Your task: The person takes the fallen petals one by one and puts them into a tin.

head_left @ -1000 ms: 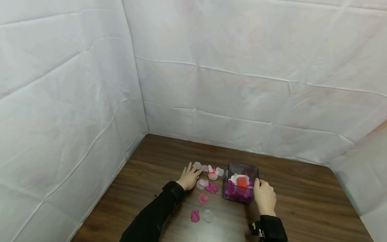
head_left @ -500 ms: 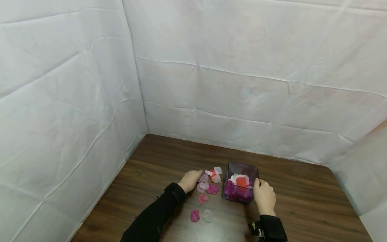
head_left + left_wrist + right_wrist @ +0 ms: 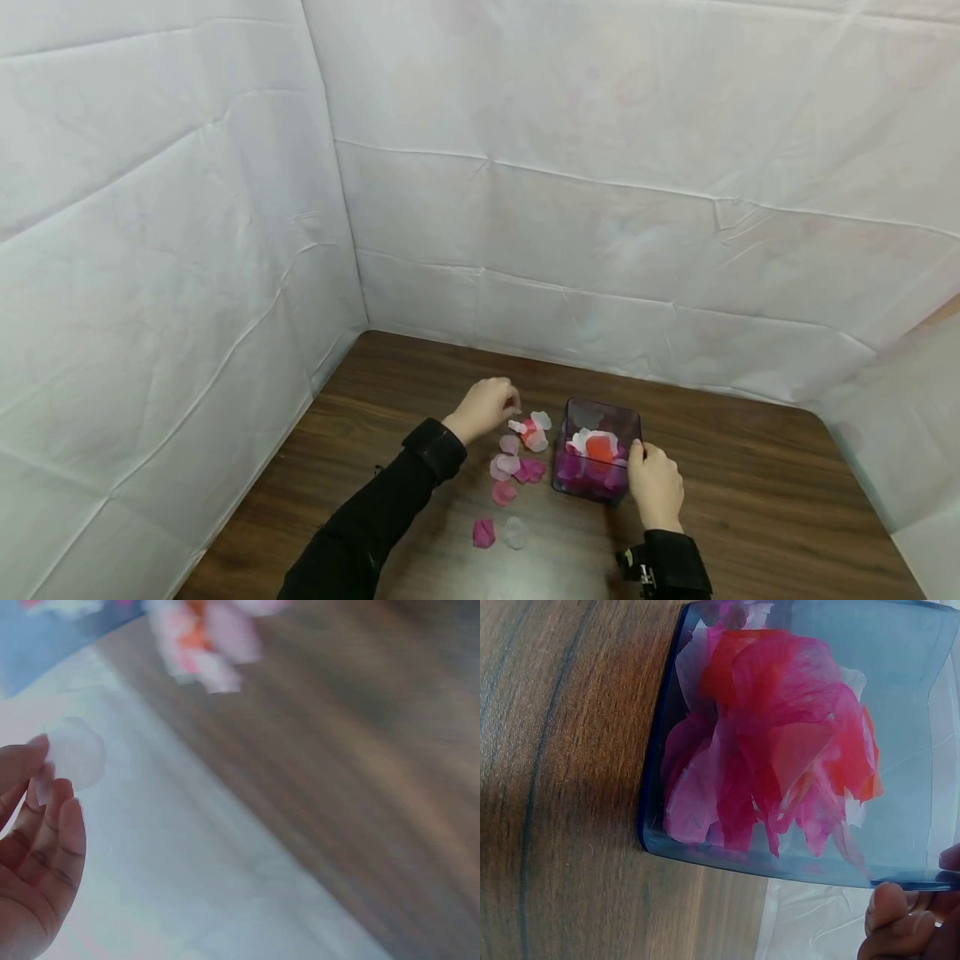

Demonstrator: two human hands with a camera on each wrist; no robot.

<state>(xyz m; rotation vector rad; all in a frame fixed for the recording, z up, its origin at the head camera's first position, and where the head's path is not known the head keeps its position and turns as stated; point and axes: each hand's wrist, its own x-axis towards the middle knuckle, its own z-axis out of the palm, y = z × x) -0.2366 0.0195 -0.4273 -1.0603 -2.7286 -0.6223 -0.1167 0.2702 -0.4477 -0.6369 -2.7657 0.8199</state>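
Observation:
Between thumb and fingertips my left hand (image 3: 483, 408) pinches a thin white petal (image 3: 79, 754), seen best in the left wrist view. That hand is lifted above the table, left of the loose petals. My right hand (image 3: 657, 487) grips the near right rim of a clear purple box (image 3: 597, 414); in the right wrist view, its fingers (image 3: 891, 907) bend over the rim. Inside the box lies a heap of pink, red and white petals (image 3: 780, 727). Red and white petals (image 3: 534, 437) lie just left of the box, with magenta petals (image 3: 529, 471) closer to me.
The box stands on a dark wooden table (image 3: 750, 467). Nearer the front edge lie a pink petal (image 3: 503, 492), a magenta petal (image 3: 483, 533) and a white petal (image 3: 515, 532). White cloth walls (image 3: 525, 208) rise behind and to the left.
My left hand first touched a white petal on the table, then closed on it and has risen up and away from me with it. The right hand and box have stayed put.

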